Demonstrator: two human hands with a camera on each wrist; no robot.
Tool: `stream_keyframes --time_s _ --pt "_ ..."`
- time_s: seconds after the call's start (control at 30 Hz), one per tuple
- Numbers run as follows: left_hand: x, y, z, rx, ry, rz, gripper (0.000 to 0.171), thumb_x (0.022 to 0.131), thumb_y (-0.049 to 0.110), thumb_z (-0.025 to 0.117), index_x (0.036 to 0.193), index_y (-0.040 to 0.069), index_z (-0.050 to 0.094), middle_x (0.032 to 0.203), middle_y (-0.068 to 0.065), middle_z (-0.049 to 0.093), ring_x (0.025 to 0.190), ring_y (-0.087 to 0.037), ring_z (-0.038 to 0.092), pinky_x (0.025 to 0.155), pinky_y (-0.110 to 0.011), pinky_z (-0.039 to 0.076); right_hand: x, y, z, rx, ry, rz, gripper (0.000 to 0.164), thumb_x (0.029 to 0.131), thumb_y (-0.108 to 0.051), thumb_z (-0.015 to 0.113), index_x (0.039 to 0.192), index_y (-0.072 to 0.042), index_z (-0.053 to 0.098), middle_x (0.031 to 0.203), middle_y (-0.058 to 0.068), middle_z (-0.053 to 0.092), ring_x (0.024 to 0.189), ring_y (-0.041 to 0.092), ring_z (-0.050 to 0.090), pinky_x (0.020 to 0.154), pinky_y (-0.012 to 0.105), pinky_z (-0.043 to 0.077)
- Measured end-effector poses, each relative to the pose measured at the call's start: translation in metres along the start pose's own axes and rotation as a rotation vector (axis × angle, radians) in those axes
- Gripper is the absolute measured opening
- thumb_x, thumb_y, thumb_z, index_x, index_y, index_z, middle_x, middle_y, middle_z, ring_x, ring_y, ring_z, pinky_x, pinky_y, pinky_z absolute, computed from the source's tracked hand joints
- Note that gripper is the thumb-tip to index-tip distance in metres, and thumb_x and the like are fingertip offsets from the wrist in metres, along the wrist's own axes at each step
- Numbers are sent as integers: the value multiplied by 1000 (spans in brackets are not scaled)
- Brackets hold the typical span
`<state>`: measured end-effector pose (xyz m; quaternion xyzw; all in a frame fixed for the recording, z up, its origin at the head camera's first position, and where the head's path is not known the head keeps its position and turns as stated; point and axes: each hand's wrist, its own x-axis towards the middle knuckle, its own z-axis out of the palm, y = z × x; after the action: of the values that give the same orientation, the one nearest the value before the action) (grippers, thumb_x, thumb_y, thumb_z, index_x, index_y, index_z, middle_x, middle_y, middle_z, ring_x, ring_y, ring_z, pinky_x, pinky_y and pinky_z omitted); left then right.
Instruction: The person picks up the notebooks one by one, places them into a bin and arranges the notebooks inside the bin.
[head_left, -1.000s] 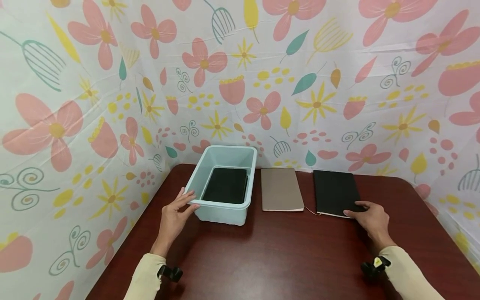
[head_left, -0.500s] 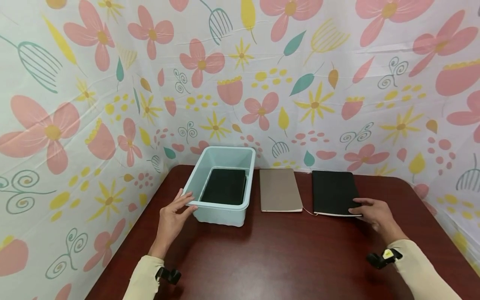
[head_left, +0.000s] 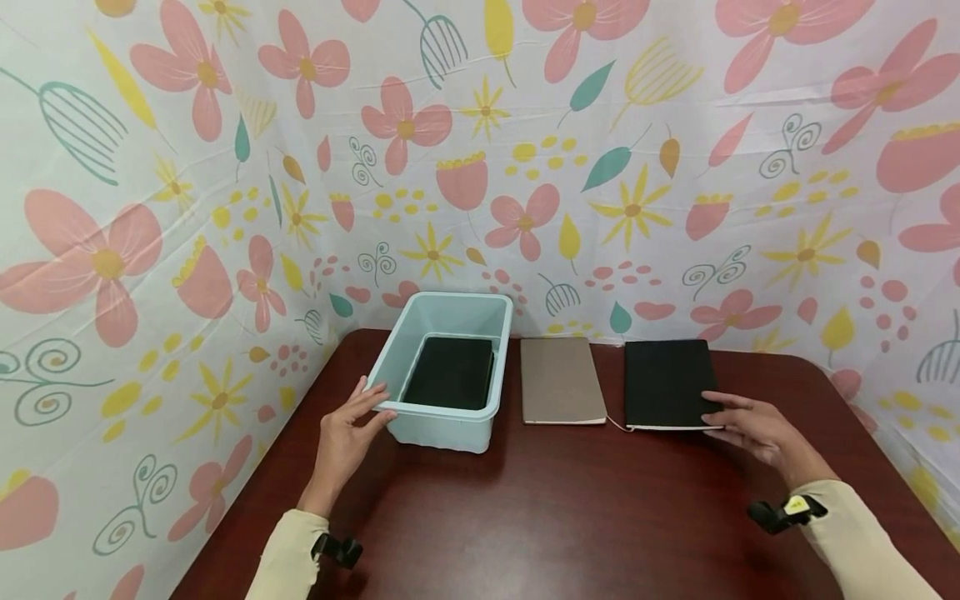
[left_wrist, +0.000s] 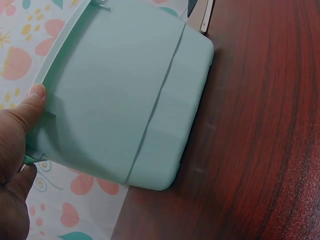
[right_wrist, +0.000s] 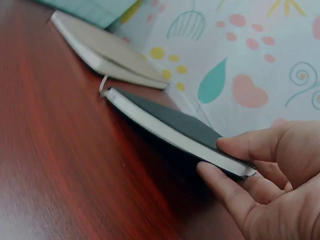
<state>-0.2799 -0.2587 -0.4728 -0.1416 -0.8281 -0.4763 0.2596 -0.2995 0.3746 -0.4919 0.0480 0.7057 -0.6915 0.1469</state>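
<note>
My left hand point(head_left: 347, 442) holds the near left corner of a pale blue-green plastic bin point(head_left: 442, 410), with the thumb on the outer wall below the rim in the left wrist view. Inside the bin lies a black notebook point(head_left: 450, 371). My right hand point(head_left: 757, 427) pinches the near right corner of another black notebook point(head_left: 663, 383). In the right wrist view, one digit presses on the cover point(right_wrist: 195, 127) and another is beneath it; that corner is raised off the table. A taupe notebook point(head_left: 562, 379) lies flat between the bin and this black one.
Everything stands on a dark red-brown wooden table point(head_left: 525, 517). A floral-print cloth point(head_left: 540, 208) hangs along the back and left of the table. A thin ribbon marker point(head_left: 618, 426) sticks out at the black notebook's near left corner.
My right hand has slid rightward round the black notebook's near right corner, with fingers now beneath it. The notebook has shifted slightly left. My left hand has stayed on the bin.
</note>
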Motion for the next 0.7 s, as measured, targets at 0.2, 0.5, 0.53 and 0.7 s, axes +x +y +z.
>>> stream_keyframes --time_s 0.2,0.5,0.53,0.7 --pt "0 -1 -1 -4 -11 9 37 81 13 85 118 14 79 128 -8 71 144 -25 46 100 -5 39 -3 0 3 222 -21 -36 43 98 6 62 112 -32 76 166 30 -9 99 10 73 93 36 58" --pt "1 -1 -2 9 -25 11 38 82 19 85 120 16 78 130 -6 71 144 -24 45 101 -7 40 -18 7 6 386 -33 -58 47 103 3 55 126 -35 71 157 8 -43 105 5 71 97 30 55" --pt "1 -1 -2 10 -25 10 38 82 19 85 120 15 78 130 -5 71 144 -24 45 101 -7 40 -20 8 6 402 -35 -67 47 103 4 54 126 -34 71 157 7 -43 105 6 71 96 29 56" --pt "1 -3 -3 13 -25 13 37 83 19 85 120 14 78 129 -7 71 144 -26 45 101 -8 41 -29 9 11 520 -60 -121 49 103 8 51 126 -29 72 155 -1 -46 105 8 71 93 28 57"
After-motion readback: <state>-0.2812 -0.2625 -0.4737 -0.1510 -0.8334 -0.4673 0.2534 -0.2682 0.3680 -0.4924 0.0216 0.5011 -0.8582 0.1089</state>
